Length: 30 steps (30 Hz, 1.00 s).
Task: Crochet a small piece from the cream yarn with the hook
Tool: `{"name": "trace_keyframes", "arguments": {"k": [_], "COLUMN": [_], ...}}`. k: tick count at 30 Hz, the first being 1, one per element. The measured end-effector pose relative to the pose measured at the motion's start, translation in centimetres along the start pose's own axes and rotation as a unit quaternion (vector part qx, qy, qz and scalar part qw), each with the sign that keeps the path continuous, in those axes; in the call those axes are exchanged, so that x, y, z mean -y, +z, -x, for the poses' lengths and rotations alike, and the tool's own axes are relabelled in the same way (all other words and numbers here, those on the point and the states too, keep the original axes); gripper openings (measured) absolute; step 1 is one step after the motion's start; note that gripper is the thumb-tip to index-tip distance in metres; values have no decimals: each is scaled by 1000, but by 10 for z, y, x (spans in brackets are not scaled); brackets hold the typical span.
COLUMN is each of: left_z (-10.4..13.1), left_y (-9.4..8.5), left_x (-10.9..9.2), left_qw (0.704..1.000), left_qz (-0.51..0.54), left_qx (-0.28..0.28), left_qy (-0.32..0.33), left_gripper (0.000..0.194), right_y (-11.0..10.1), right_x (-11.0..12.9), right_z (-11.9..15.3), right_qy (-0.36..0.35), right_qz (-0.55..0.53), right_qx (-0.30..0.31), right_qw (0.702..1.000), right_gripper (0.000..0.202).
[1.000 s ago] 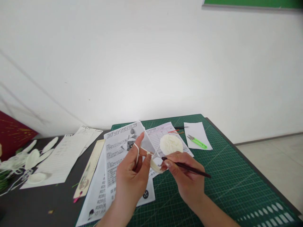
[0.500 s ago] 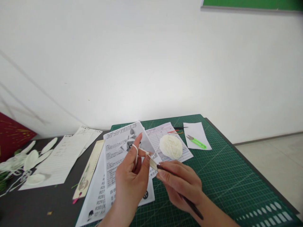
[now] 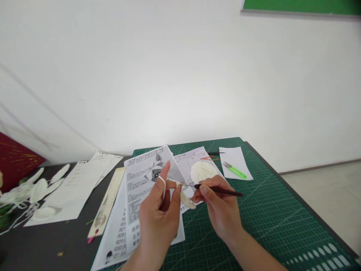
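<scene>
My left hand (image 3: pixel 159 212) pinches a small white crochet piece (image 3: pixel 186 200) between thumb and fingers. White yarn (image 3: pixel 163 184) loops round its raised index finger. My right hand (image 3: pixel 221 207) is closed on a crochet hook (image 3: pixel 220 190) with a dark handle, held almost level. The hook's thin metal shaft points left and meets the crochet piece at my left fingertips; its very tip is too small to make out. Behind my right hand sits a ball of white yarn (image 3: pixel 202 171), partly covered by that hand.
Printed sheets (image 3: pixel 135 188) lie beneath my hands on a green cutting mat (image 3: pixel 270 222). Green thread snips (image 3: pixel 235 171) rest on white paper (image 3: pixel 237 155) to the right. At left are a bookmark-like strip (image 3: pixel 105 205), handwritten pages (image 3: pixel 70 188) and white crocheted petals (image 3: pixel 39 190).
My right hand has turned the crochet hook from a steep slant to nearly level, its handle end swinging up. The crochet piece now shows more below my left fingertips. My left hand stays almost in place.
</scene>
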<state>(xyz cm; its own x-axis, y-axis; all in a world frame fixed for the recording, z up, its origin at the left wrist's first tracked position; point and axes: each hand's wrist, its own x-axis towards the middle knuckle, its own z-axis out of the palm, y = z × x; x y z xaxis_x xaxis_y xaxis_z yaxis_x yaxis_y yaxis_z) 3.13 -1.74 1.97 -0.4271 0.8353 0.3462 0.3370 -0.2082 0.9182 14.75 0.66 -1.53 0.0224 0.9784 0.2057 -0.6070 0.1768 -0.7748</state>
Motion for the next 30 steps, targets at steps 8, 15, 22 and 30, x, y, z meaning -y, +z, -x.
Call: {"name": "trace_keyframes", "arguments": {"k": [8,15,22,30], "left_z": [-2,-3,-1,0], "left_y": [-3,-5,-4,-4], "left_x": [-3,-6,-9,-8], "left_qw": [993,988,993,1000], "left_qz": [67,76,65,2], "left_qx": [71,85,59,21], "left_qy": [-65,-108,-78,-2], "left_gripper": [60,68,61,46], "right_y": [1,1,1,1], "right_x": [4,4,6,9], "right_z": [-8,-2,-8,-9], "right_qy": [126,32,121,111], "right_qz": [-65,-16,-105,-115], "right_qx": [-2,24,7,8], "right_qw": [990,999,987,987], "right_gripper": [13,8,14,13]}}
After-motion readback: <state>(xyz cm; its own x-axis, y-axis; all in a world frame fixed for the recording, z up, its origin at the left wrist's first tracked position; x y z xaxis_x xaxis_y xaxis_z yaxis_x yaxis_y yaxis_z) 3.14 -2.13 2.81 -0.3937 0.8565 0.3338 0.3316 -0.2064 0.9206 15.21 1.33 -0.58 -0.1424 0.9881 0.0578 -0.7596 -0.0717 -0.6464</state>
